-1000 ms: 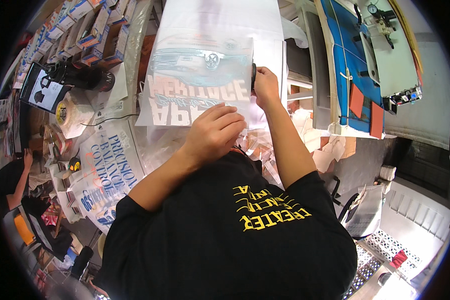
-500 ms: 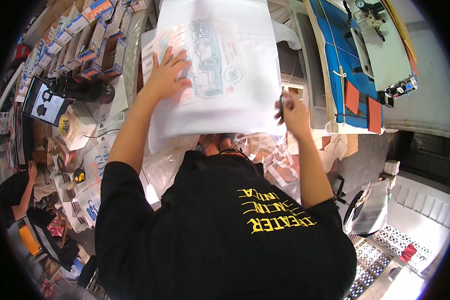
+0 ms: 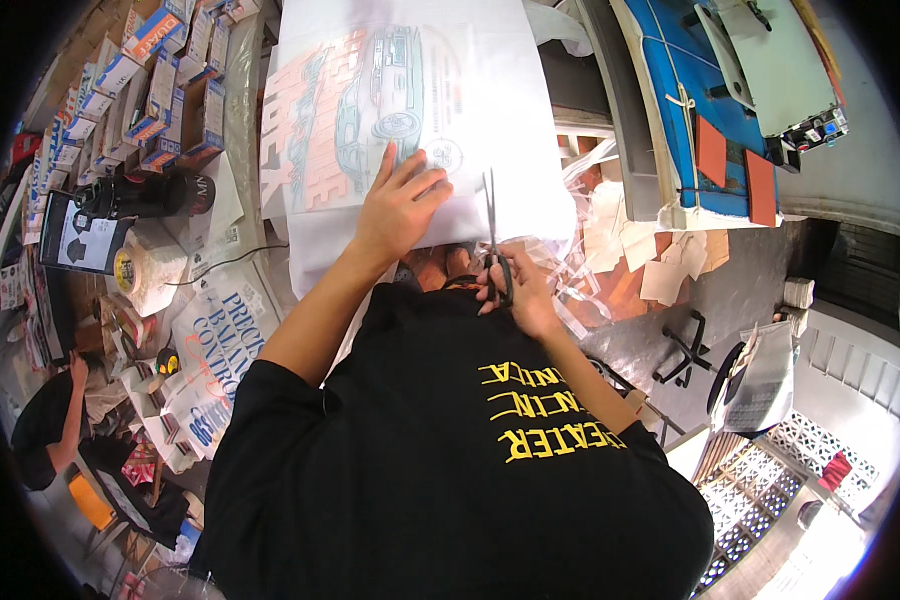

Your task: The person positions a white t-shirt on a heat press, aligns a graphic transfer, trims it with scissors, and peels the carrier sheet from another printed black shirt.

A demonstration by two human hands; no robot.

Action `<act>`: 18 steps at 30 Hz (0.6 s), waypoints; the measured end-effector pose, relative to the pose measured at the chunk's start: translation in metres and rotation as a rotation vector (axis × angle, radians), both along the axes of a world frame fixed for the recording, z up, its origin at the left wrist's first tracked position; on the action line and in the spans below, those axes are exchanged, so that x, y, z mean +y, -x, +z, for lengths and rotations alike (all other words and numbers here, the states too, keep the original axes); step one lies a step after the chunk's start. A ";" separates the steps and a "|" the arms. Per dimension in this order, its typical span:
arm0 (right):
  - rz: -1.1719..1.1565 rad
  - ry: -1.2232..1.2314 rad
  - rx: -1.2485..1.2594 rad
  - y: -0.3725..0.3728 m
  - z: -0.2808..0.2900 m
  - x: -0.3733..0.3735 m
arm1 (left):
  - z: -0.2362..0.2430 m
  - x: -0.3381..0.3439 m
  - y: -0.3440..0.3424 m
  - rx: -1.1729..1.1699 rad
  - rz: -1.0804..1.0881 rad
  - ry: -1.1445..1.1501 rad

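My left hand (image 3: 400, 205) lies with fingers spread on the lower part of a translucent printed sheet (image 3: 325, 130), which shows a faint pale-blue car and pink lettering. The sheet rests on white material (image 3: 515, 80) over the work surface. My right hand (image 3: 520, 285) grips black-handled scissors (image 3: 492, 215) near the lower edge of the white material, blades pointing up and apparently slightly apart. Whether the blades touch the material I cannot tell.
Small boxes (image 3: 155, 95), a phone or tablet (image 3: 75, 230), a dark cylinder (image 3: 175, 190) and a tape roll (image 3: 135, 270) lie at left, near another person's arm (image 3: 68, 420). A blue board with red pads (image 3: 710, 150) stands at right; paper scraps (image 3: 620, 240) lie below it.
The printed sheet has been turned sideways and laid down. My left hand moved right across it. My right hand, with the scissors, came down and inward from the right side.
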State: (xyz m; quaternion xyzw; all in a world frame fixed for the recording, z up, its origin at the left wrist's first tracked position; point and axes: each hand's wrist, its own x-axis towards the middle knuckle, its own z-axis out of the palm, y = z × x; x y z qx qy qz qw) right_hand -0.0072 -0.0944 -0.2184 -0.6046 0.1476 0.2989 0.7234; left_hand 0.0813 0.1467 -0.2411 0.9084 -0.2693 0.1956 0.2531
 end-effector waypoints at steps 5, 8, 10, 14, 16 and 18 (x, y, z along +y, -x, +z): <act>0.023 0.077 0.004 -0.004 0.019 0.031 | 0.002 -0.003 0.004 -0.011 0.020 0.030; 0.008 0.129 -0.004 -0.007 0.019 0.035 | 0.002 -0.004 0.005 -0.003 0.026 0.042; 0.018 0.164 -0.014 -0.005 0.016 0.034 | 0.002 -0.005 0.004 0.001 0.027 0.044; 0.020 0.168 -0.005 -0.003 0.017 0.036 | 0.012 -0.014 0.003 -0.026 0.066 0.040; 0.013 0.177 0.001 -0.006 0.020 0.038 | 0.010 -0.014 0.002 -0.025 0.022 0.029; -0.049 0.118 -0.003 -0.014 0.015 0.039 | 0.010 -0.016 0.001 -0.023 -0.020 0.043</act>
